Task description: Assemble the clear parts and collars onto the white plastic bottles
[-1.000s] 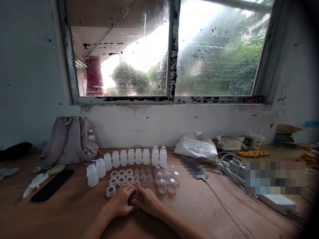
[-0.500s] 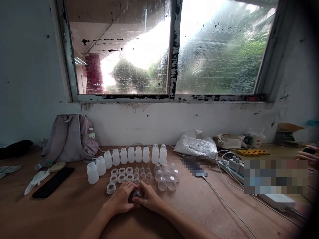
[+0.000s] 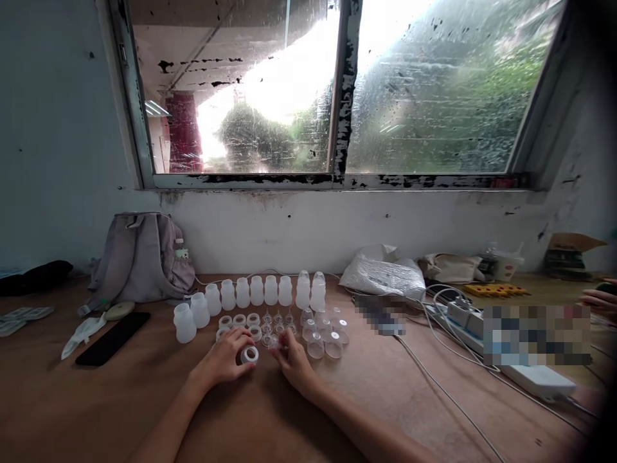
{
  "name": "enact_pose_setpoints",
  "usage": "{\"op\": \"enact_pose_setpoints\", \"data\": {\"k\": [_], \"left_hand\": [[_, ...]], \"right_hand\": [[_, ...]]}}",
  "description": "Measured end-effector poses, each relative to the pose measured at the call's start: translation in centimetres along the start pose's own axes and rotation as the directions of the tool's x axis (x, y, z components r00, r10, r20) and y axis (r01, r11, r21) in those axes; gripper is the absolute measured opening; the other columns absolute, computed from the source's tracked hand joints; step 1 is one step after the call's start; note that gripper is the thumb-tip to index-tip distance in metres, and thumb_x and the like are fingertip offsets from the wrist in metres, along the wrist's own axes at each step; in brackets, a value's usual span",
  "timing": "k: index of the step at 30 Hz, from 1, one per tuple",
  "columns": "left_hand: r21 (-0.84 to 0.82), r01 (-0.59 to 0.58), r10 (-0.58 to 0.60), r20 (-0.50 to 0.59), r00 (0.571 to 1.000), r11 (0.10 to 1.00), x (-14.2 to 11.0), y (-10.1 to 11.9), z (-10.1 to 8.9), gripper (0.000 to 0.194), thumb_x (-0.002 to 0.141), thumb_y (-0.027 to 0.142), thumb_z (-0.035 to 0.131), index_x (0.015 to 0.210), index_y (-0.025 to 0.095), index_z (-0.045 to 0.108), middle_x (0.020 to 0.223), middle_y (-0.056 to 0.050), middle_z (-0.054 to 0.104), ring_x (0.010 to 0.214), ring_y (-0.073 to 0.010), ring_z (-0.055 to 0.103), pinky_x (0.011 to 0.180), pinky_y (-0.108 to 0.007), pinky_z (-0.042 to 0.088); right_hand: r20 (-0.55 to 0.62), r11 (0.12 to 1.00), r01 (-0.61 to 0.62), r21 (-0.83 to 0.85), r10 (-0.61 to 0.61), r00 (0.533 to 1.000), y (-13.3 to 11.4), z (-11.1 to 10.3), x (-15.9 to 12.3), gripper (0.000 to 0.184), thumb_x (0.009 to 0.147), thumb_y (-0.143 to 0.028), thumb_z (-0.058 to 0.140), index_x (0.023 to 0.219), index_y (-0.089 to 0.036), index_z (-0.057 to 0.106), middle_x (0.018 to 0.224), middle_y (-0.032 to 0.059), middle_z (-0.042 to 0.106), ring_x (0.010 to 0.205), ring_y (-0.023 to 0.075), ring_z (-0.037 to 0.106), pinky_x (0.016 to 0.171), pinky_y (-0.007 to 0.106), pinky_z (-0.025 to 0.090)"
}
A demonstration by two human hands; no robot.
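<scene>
My left hand is closed on a white bottle collar ring, gripped between thumb and fingers just above the table. My right hand pinches a small clear teat, partly hidden by its fingertips. Past my left hand lie several more white collar rings in rows, some covered by the fingers. Several clear teats stand beyond my right fingertips. To their right sit several clear dome caps. Frosted baby bottles form a curved row behind, and two at its right end have tops on.
On the left are a grey backpack, a black flat case and a white glove-like item. To the right are a silvery plastic bag, cables, a white power strip and a yellow tray. Another person's hand shows at the far right.
My hands were together around something; now they are apart, the left with the collar ring and the right with the clear teat. The camera view has shifted slightly.
</scene>
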State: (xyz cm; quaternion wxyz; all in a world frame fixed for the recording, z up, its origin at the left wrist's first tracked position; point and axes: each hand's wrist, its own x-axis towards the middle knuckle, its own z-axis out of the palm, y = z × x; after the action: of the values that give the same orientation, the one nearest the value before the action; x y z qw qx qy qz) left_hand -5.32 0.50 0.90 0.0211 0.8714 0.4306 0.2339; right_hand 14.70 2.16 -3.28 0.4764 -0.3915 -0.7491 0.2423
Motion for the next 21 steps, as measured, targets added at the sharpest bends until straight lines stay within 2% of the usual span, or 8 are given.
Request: {"op": "enact_pose_setpoints", "data": {"k": [3, 7, 15, 21], "left_hand": [[0.008, 0.015, -0.015, 0.016, 1.0, 1.0, -0.3, -0.8, -0.4, 0.03, 0.069, 0.037, 0.058, 0.096, 0.024, 0.055, 0.111, -0.003, 0.049, 0.107, -0.0217, 0.042, 0.092, -0.034, 0.033], [0.024, 0.045, -0.046, 0.024, 0.999, 0.999, -0.4, -1.4, -0.5, 0.028, 0.068, 0.036, 0.058, 0.093, 0.024, 0.056, 0.113, -0.003, 0.049, 0.109, -0.022, 0.041, 0.093, -0.034, 0.032], [0.072, 0.098, -0.101, 0.028, 0.995, 0.993, -0.7, -2.4, -0.8, 0.026, 0.067, 0.034, 0.057, 0.091, 0.024, 0.055, 0.113, -0.003, 0.048, 0.108, -0.0225, 0.042, 0.091, -0.035, 0.034], [0.063, 0.131, -0.133, 0.018, 0.991, 0.989, -0.8, -3.3, -0.6, 0.029, 0.068, 0.036, 0.056, 0.095, 0.025, 0.054, 0.115, -0.004, 0.046, 0.11, -0.0235, 0.039, 0.092, -0.036, 0.033]], "right_hand": [[-0.074, 0.996, -0.066, -0.058, 0.062, 0.995, 0.4, -0.1, 0.2, 0.014, 0.069, -0.018, 0.048, 0.079, -0.02, 0.039, 0.059, -0.0049, 0.042, 0.052, 0.0108, 0.042, 0.051, 0.021, 0.034], [-0.098, 0.986, -0.122, -0.111, 0.111, 0.989, 1.1, -0.4, 0.7, 0.014, 0.067, -0.016, 0.047, 0.08, -0.018, 0.045, 0.057, -0.0037, 0.045, 0.052, 0.0121, 0.046, 0.051, 0.021, 0.036], [-0.027, 0.954, -0.299, -0.028, 0.299, 0.954, 2.2, -0.5, 1.4, 0.01, 0.071, -0.019, 0.044, 0.081, -0.018, 0.043, 0.059, -0.0046, 0.045, 0.033, 0.0069, 0.041, 0.03, 0.018, 0.033], [-0.016, 0.942, -0.335, 0.005, 0.335, 0.942, 2.4, -0.4, 1.6, 0.008, 0.073, -0.018, 0.044, 0.081, -0.019, 0.041, 0.059, -0.0062, 0.044, 0.03, 0.0045, 0.041, 0.027, 0.015, 0.032]]}}
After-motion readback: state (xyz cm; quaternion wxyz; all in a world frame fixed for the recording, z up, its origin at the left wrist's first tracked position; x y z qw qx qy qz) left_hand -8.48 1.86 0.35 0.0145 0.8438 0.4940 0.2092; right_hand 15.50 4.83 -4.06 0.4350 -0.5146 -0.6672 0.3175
